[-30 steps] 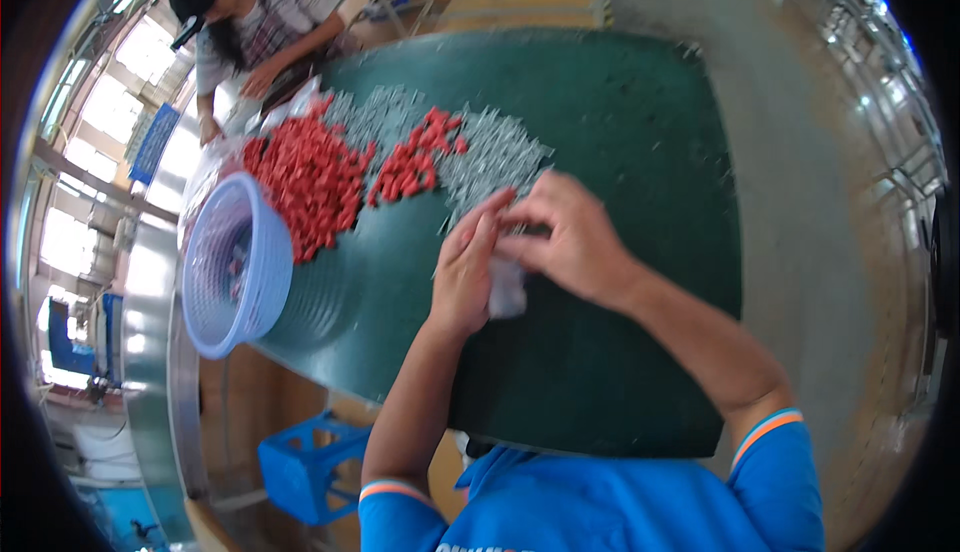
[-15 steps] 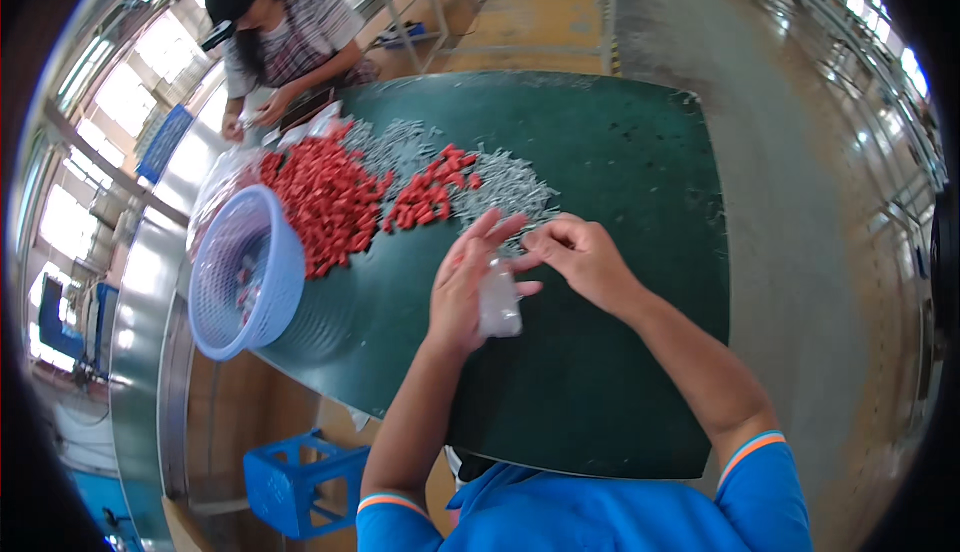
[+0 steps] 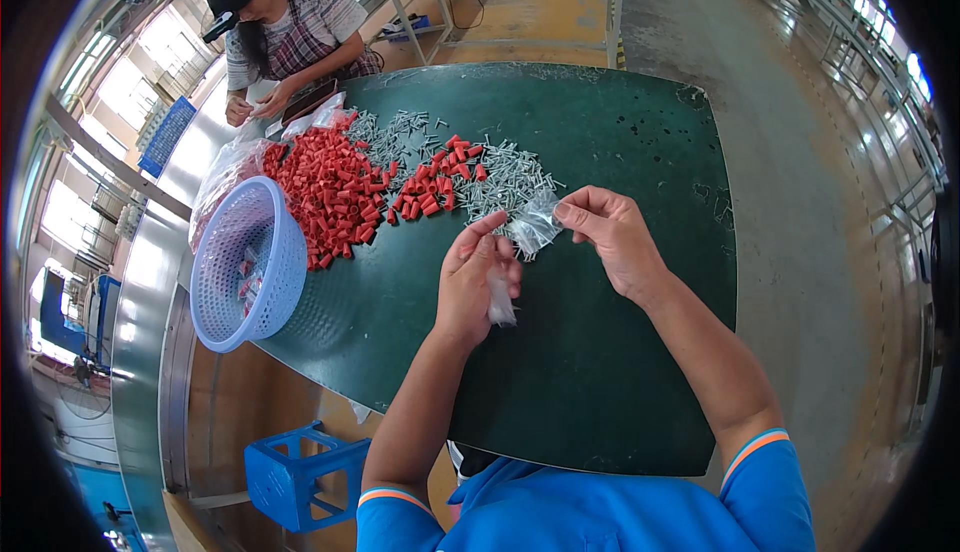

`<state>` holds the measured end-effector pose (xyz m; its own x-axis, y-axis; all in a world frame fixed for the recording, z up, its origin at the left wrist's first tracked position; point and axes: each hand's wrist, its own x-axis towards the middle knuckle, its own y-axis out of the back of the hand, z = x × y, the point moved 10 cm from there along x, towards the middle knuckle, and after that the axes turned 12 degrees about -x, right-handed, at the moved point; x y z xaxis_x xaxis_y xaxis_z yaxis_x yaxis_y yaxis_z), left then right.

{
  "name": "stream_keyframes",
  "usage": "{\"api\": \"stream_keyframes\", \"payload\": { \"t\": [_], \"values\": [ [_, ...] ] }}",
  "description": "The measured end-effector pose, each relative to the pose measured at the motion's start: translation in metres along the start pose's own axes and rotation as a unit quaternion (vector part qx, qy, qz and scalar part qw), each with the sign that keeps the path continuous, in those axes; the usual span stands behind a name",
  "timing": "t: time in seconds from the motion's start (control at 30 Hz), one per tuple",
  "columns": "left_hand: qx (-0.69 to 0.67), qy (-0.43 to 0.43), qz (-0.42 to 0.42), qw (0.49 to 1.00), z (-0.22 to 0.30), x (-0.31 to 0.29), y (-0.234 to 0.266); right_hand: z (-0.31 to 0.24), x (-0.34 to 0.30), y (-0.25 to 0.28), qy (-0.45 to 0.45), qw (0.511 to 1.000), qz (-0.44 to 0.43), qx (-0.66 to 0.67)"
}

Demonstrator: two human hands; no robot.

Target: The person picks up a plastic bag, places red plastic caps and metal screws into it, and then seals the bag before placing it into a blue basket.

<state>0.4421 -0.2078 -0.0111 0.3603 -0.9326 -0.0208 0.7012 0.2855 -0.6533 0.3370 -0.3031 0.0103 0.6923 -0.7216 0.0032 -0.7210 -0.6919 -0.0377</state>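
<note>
I am watching from far away, looking down through the camera on the head. The right hand [image 3: 615, 242] has its thumb and first finger pressed together on the edge of a clear bag [image 3: 534, 226]. The bag is out in front of the left hand, above the heap of small grey screws [image 3: 505, 174]; I can't tell if it touches them. The left hand [image 3: 465, 284] has its first finger poking out and the others curled in around some crumpled clear plastic [image 3: 502, 304], which hangs below them. I can't see if that is one bag or a few. The bag looks thin, so I think it is very light and floppy, with no stiffness to help me. It may be slippery and stick to itself, and a hard pull could rip it. I would hold it by the open edge or a top corner, with a soft pinch, and keep my fingers off the middle, where it would crumple. Next to the screws lie bright red plugs [image 3: 335, 192]. A pale blue basket [image 3: 287, 277] with holes sits tilted at the left edge of the green table [image 3: 620, 377].
</note>
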Motion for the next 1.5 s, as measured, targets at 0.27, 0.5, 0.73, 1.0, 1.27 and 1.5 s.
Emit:
{"api": "stream_keyframes", "payload": {
  "t": [0.27, 0.5, 0.73, 1.0, 1.27, 1.5],
  "values": [
    [-0.045, 0.103, 0.052, 0.992, -0.017, -0.001, 0.008, 0.004, -0.002, -0.010, -0.035, 0.997, -0.017, 0.066],
    [-0.067, 0.128, 0.011, 0.989, -0.023, -0.008, -0.017, -0.004, -0.010, -0.015, 0.009, 1.000, 0.003, 0.010],
    [-0.001, 0.035, 0.094, 0.995, -0.002, -0.008, 0.016, 0.007, -0.010, -0.030, 0.036, 0.998, -0.041, -0.009],
    [0.266, -0.074, 0.044, 0.960, 0.010, -0.008, 0.001, -0.023, -0.018, -0.031, 0.108, 0.966, -0.038, -0.233],
    [0.229, -0.078, 0.059, 0.969, 0.016, -0.009, 0.002, 0.016, -0.007, -0.031, 0.009, 0.997, -0.045, -0.065],
    [0.365, -0.184, 0.018, 0.913, 0.032, -0.016, -0.007, 0.018, -0.009, -0.041, 0.003, 0.997, -0.078, -0.017]
  ]
}}
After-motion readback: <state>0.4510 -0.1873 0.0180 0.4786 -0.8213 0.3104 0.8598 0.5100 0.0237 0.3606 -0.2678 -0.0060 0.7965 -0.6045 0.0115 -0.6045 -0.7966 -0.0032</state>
